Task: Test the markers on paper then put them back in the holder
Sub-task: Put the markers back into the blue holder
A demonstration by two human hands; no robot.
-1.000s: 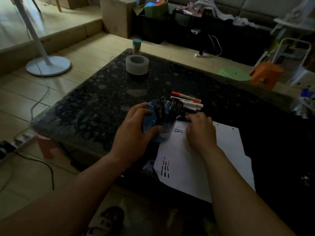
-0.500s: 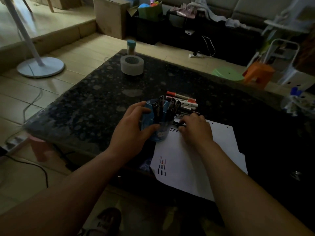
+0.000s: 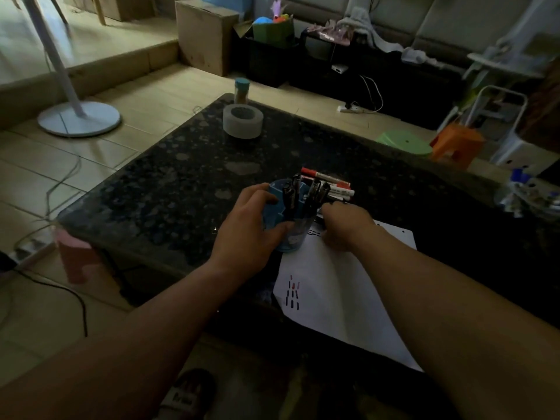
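Left hand (image 3: pixel 248 225) grips the likely light, tippy holder (image 3: pixel 277 207); right hand (image 3: pixel 348 227) is at the smooth, stiff markers (image 3: pixel 331 184), its grip hidden. Mid-barrel looks the safest hold.

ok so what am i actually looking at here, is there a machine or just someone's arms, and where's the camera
No machine: these are a person's two bare hands, filmed by one wide camera worn on the head, looking down. The left hand has its grip round a blue holder of dark markers. The right hand curls over the far edge of the paper; whether it holds anything is hidden. The paper lies on a dark speckled table and carries short test strokes. Red-capped markers lie behind the holder, and a tape roll sits near the far corner.
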